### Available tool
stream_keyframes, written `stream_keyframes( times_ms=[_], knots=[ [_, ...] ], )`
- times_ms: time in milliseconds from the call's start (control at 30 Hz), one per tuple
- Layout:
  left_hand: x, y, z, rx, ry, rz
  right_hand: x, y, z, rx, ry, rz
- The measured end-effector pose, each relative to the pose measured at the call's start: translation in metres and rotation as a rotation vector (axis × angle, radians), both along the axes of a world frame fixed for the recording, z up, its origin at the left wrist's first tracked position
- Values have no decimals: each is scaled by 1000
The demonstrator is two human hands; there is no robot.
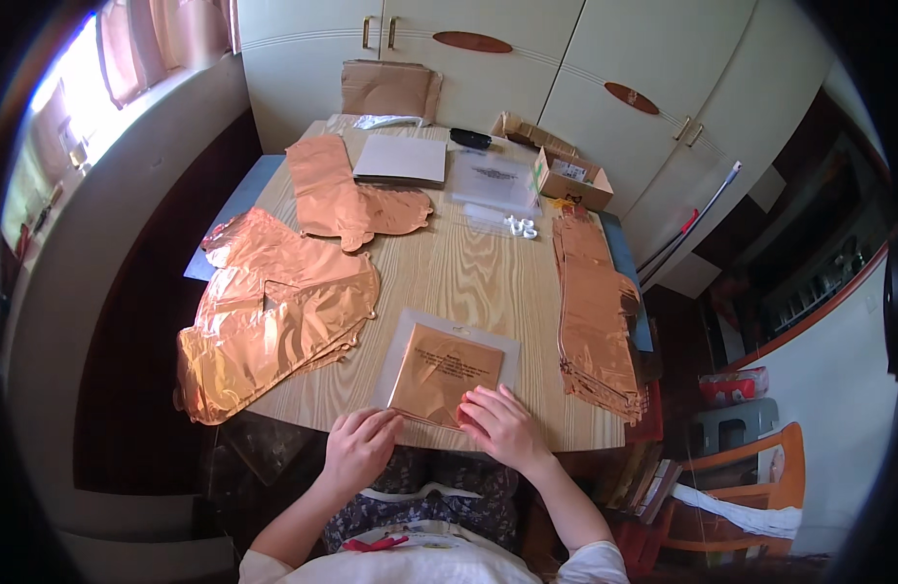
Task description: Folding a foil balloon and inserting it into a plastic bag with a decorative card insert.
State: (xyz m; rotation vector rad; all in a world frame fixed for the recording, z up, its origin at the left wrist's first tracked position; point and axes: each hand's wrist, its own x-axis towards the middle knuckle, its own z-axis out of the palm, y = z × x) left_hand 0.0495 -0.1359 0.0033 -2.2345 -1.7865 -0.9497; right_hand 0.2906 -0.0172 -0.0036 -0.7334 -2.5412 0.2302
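Note:
A clear plastic bag (512, 352) with a hang hole lies flat at the table's near edge. Inside it sits a folded square of copper-coloured foil (439, 375), seen through dark print on the bag. My left hand (363, 448) is closed, its fingertips pinching the bag's near left corner. At the near right corner, my right hand (504, 425) has its fingers curled onto the bag, with the thumb side by the edge. Flat copper foil balloons (283, 302) are spread to the left, and another foil piece (347, 190) lies beyond them. A stack of folded foil balloons (593, 311) runs along the right side.
Farther back on the wooden table (468, 263) are a white stack of sheets (400, 159), clear bags (490, 182), small white pieces (521, 227), a black object (470, 138) and an open cardboard box (577, 185). A wooden chair (785, 467) stands at the right.

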Motion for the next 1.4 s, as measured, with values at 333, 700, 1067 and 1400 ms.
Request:
stream_keyframes(
  times_ms=[333,700,1067,1400],
  knots=[
    [1,41,1,-52,222,-190,-8,27,-6,50,91,-42],
    [22,69,-6,-306,343,-183,-12,41,-14,68,79,-32],
    [16,70,-11,-342,313,-159,-14,35,-6,55,28,-29],
    [27,55,-2,-313,269,-217,-17,37,-14,116,-40,-78]
  ],
)
